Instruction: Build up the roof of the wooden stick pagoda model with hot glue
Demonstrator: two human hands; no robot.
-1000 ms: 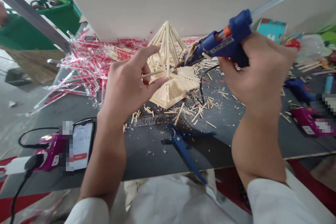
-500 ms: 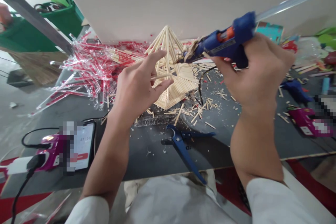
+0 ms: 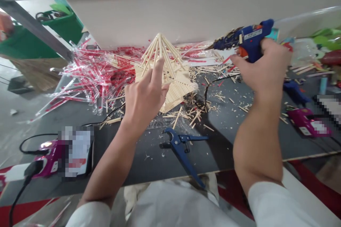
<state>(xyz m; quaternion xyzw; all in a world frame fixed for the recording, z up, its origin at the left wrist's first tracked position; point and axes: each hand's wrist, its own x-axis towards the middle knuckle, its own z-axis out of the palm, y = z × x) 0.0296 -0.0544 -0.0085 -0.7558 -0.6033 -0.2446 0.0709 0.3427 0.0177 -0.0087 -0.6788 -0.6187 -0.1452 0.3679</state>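
My right hand [image 3: 269, 64] is wrapped round the handle of a blue hot glue gun [image 3: 255, 38], raised over the right of the table. Its nozzle points left, apart from the stick model. A clear glue stick extends from the gun's rear. My left hand [image 3: 145, 101] is at the front of a pale wooden stick model [image 3: 179, 90], which has a cone of sticks rising from a flat slatted base. Its fingers are closed on a short wooden stick, whose pale end shows past the thumb; the fingertips are partly hidden.
Blue cutters [image 3: 181, 147] lie near the table's front edge. Clear and red plastic wrappers [image 3: 93, 78] heap up at left, and cut stick scraps [image 3: 195, 117] lie around the model. A phone [image 3: 80, 152] and purple power strips [image 3: 309, 122] sit at the sides; a cable trails from the gun.
My right hand has drawn the glue gun away from the model to the right. My left hand has moved closer against the front of the model, its index finger now pointing upward.
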